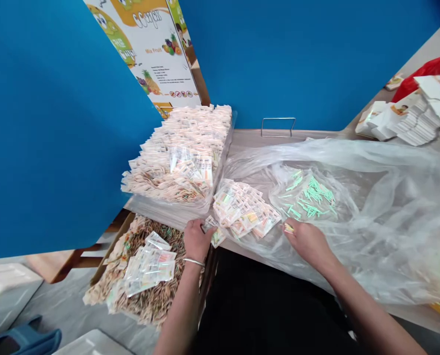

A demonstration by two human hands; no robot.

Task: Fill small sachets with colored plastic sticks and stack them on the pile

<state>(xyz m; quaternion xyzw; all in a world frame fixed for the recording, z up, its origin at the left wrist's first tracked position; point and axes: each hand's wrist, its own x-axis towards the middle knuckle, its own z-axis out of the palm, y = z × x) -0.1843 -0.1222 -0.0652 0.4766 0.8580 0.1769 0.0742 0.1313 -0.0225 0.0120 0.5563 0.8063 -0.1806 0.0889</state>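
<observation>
Two hands: the left hand, with a metal bangle at its wrist, and the right hand are well apart, both near the worktop edge.
Left fingers: curled closed on a small film sachet, which shows past the fingertips; how firmly they grip is hidden.
Right fingers: pinched together on a yellow-marked sachet, held near its end.
Sachet locations: a loose pile of printed sachets lies between the hands, just beyond them. A tall stack of sachets sits on clear plastic sheeting, and a heap of sachets fills a cardboard box below the worktop edge.
Handling: the sachets look light, thin and soft, and their glossy film will probably slide easily. A flat pinch on a sealed edge seems the surest hold.
Nearby: mint-green sticks lie in a clear bag on the sheeting. Flat-packed cartons and a red bag lie at the far right, beside a blue partition.
</observation>
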